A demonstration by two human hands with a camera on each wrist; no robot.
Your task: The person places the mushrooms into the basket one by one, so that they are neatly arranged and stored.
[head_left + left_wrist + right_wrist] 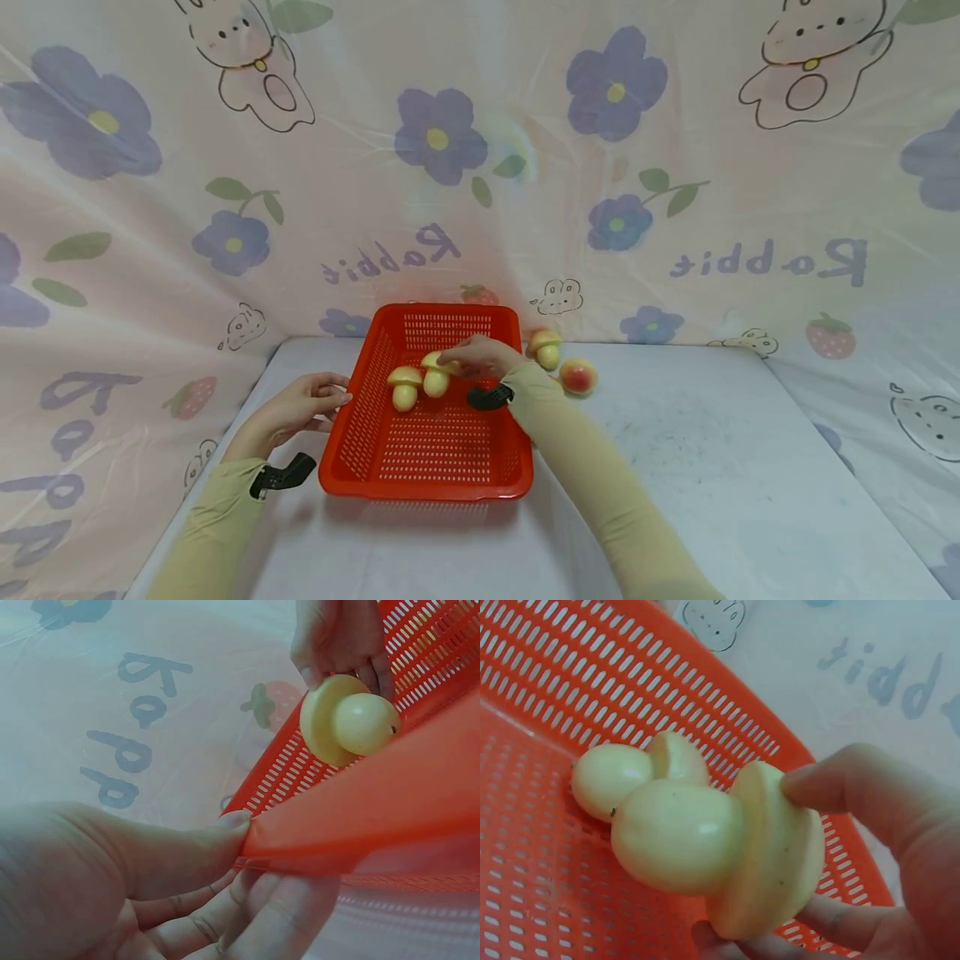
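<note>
Left sleeve [213, 521] and right sleeve [600, 475]: long, plain, pale yellow-beige cloth, fairly close-fitting, creased in places, stopping short of the bare left hand [296, 407] and right hand [483, 357]. At each cuff, a black fitting: left fitting [288, 476] elongated, kinked; right fitting [489, 397] curved, round-ended.

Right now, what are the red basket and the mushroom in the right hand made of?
The red basket looks like shiny plastic: evenly coloured, with moulded-looking slots. The mushroom in the right hand could be smooth plastic or coated foam; its pale surface shows a soft highlight, but looks can't settle which.
</note>
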